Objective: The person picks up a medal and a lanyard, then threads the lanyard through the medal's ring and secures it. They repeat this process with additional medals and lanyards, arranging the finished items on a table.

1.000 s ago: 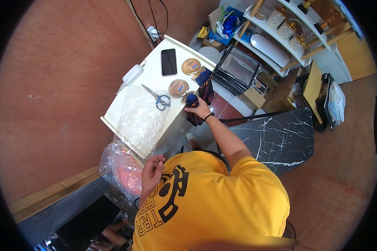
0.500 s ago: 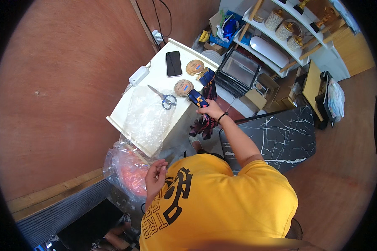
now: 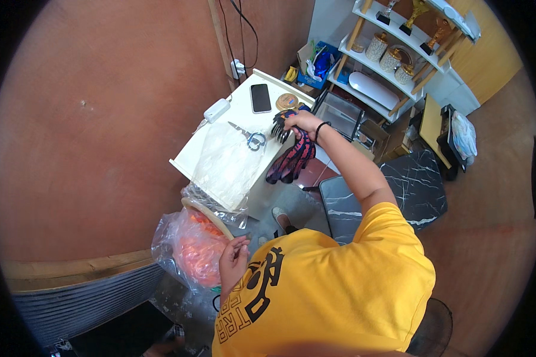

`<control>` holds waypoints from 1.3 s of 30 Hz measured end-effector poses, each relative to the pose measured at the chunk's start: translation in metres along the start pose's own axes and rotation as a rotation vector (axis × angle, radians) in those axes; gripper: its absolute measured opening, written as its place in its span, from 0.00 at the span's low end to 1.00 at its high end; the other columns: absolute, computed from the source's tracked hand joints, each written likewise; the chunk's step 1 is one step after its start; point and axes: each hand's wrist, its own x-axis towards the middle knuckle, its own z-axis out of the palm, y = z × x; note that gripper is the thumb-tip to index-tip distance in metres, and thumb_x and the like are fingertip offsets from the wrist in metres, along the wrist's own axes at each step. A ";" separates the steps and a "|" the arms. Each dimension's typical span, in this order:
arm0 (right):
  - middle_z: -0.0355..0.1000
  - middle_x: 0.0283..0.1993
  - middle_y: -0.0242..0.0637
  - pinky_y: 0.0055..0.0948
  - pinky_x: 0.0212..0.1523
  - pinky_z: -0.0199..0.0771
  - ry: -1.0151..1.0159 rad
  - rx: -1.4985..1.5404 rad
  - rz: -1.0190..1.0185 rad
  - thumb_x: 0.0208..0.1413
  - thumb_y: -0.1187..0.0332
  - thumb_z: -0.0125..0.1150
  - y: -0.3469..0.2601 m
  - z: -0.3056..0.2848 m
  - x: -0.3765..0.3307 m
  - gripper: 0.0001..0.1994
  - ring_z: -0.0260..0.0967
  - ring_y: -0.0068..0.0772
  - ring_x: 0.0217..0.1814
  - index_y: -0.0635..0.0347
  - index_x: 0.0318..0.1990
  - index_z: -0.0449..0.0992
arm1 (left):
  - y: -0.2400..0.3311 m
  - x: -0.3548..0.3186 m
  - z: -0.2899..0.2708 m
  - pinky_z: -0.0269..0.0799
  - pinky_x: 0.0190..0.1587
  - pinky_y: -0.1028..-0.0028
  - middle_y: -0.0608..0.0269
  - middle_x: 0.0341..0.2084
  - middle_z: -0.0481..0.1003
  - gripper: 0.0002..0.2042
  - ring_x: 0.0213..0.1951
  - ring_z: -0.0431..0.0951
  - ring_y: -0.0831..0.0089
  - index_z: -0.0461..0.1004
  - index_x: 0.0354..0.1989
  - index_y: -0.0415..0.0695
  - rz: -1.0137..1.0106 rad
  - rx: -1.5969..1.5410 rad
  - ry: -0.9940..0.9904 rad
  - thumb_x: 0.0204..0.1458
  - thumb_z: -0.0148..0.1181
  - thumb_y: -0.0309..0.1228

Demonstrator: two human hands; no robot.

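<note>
My right hand [image 3: 304, 123] is closed round a bunch of dark medal ribbons [image 3: 292, 160] with pink and red patterning. Their folded upper part lies at the table's right edge, and the long ends hang down beside it. Just beyond the hand, a round gold-coloured medal [image 3: 286, 102] rests on the white table [image 3: 181, 162]. A second medal is not visible; the hand and ribbons cover that spot. Low in front of my yellow shirt, my left hand [image 3: 235, 256] has loosely bent fingers with nothing seen in them. It is nearest a clear plastic bag of orange-pink material [image 3: 199, 256].
On the table are a phone [image 3: 260, 98], a white power adapter [image 3: 217, 110], scissors [image 3: 255, 140] and a clear plastic sheet [image 3: 220, 166]. A black marble-patterned surface [image 3: 414, 184] stands at the right. Shelves [image 3: 372, 59] with trophies and jars rise behind. Cables run down the wall.
My right hand has moved up and away over the table edge with the ribbons, covering the nearer medal. My left hand stays low by my body. The view has shifted a little.
</note>
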 end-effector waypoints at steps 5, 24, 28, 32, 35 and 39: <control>0.64 0.13 0.29 0.20 0.15 0.58 0.009 -0.050 0.081 0.42 0.72 0.64 -0.021 -0.006 -0.062 0.04 0.58 0.20 0.12 0.58 0.21 0.75 | -0.005 -0.016 -0.024 0.70 0.43 0.79 0.59 0.41 0.75 0.12 0.39 0.73 0.80 0.70 0.51 0.35 0.121 0.045 -0.088 0.60 0.51 0.23; 0.68 0.17 0.29 0.19 0.14 0.60 -0.025 -0.304 0.291 0.36 0.76 0.68 0.003 -0.038 -0.313 0.10 0.62 0.17 0.14 0.64 0.29 0.75 | 0.046 0.053 0.139 0.59 0.62 0.66 0.53 0.53 0.70 0.39 0.56 0.70 0.67 0.52 0.68 0.43 0.596 0.420 -0.812 0.48 0.68 0.28; 0.72 0.21 0.31 0.21 0.18 0.63 -0.088 -0.334 0.371 0.35 0.76 0.68 0.019 -0.053 -0.335 0.13 0.66 0.19 0.17 0.66 0.32 0.77 | 0.053 0.076 0.240 0.52 0.65 0.63 0.50 0.57 0.68 0.57 0.59 0.66 0.64 0.37 0.72 0.50 0.555 0.302 -1.225 0.37 0.76 0.28; 0.72 0.22 0.32 0.23 0.18 0.64 -0.067 -0.353 0.342 0.34 0.74 0.69 0.034 -0.070 -0.356 0.14 0.66 0.20 0.18 0.66 0.33 0.78 | 0.042 0.079 0.307 0.57 0.62 0.68 0.51 0.57 0.67 0.61 0.58 0.66 0.70 0.35 0.73 0.50 0.273 0.419 -1.482 0.33 0.76 0.24; 0.73 0.23 0.33 0.23 0.19 0.65 -0.006 -0.246 0.270 0.33 0.74 0.68 0.050 -0.088 -0.372 0.13 0.67 0.21 0.19 0.66 0.32 0.78 | 0.029 0.073 0.338 0.63 0.57 0.73 0.54 0.54 0.70 0.56 0.53 0.68 0.74 0.41 0.71 0.48 0.199 0.364 -1.583 0.32 0.73 0.22; 0.71 0.20 0.32 0.21 0.17 0.64 0.102 0.025 0.243 0.33 0.75 0.67 0.077 -0.110 -0.389 0.11 0.67 0.20 0.18 0.65 0.29 0.77 | 0.022 0.069 0.372 0.67 0.53 0.71 0.54 0.48 0.73 0.47 0.48 0.74 0.69 0.54 0.66 0.47 0.385 0.496 -1.593 0.32 0.72 0.28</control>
